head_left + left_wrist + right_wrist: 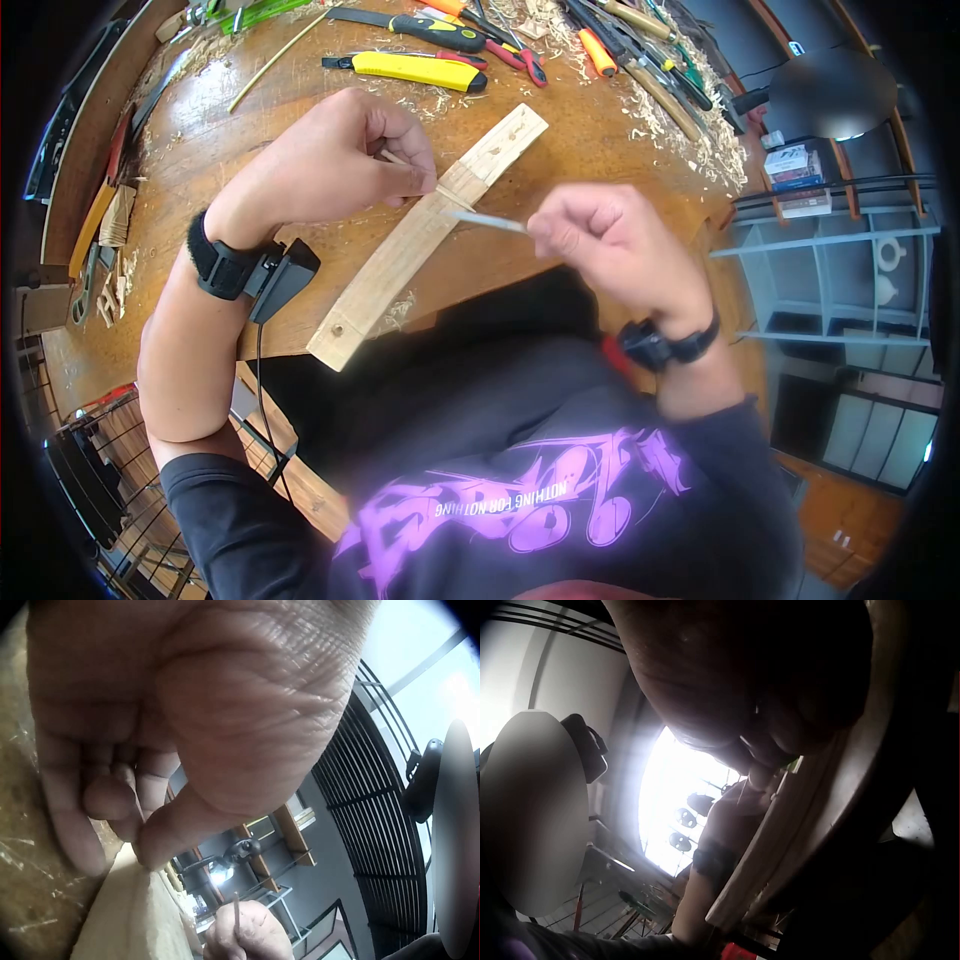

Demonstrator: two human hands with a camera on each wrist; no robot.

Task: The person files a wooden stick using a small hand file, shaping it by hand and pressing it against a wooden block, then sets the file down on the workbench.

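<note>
A long pale wooden piece point(395, 265) lies diagonally over the bench edge, with cross lines and a narrow groove near its upper part. My left hand point(335, 160) is at that groove, thumb and fingers curled round a thin stick point(394, 157), fingertips at the wood. In the left wrist view the left hand point(202, 727) has its fingertips on the wooden piece point(124, 915). My right hand point(625, 245) pinches a thin grey strip point(490, 221), whose far end is over the wood. The right wrist view shows the right hand point(765, 690) dark, its grip unclear.
Beyond the hands on the bench point(300, 70) lie a yellow cutter point(415, 70), a file with a black and yellow handle point(440, 32), pliers and several other tools. Wood shavings point(700, 140) are scattered at the right. A shelf rack point(830, 270) stands off to the right.
</note>
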